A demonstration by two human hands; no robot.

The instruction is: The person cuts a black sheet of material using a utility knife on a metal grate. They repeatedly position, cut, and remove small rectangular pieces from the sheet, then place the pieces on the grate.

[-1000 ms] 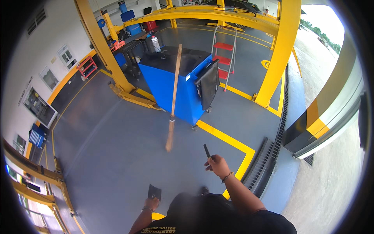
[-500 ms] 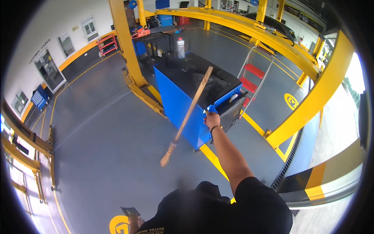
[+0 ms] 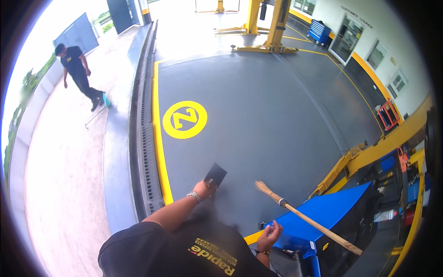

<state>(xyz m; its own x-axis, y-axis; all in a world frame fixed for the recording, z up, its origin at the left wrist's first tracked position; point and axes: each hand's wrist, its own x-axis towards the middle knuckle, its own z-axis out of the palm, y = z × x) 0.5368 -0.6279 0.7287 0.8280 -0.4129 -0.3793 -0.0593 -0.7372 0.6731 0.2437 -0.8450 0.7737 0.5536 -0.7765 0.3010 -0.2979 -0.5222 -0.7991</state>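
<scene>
My left hand (image 3: 204, 190), a metal watch on its wrist, is stretched forward over the grey floor. Its fingers grip a thin, dark rectangular piece (image 3: 216, 174); its exact kind cannot be made out. My right hand (image 3: 270, 236), wearing a dark beaded bracelet, is raised beside the blue cabinet (image 3: 330, 203). Its fingers are loosely bent and apart, with nothing visible in them. A broom (image 3: 318, 225) with a wooden handle leans across the cabinet, pale bristles toward the floor, just beyond my right hand and apart from it.
A drain grate (image 3: 147, 152) and yellow line run along the left. A person (image 3: 77, 71) walks outside near a teal-ended tool. Yellow lift posts (image 3: 277, 27) stand at the back, another lift arm (image 3: 332, 177) near the cabinet. A red cart (image 3: 387, 114) sits by the right wall.
My view has swung far to the left. My right hand has come off the cabinet's corner. My left hand, still holding the dark piece, has come well into view.
</scene>
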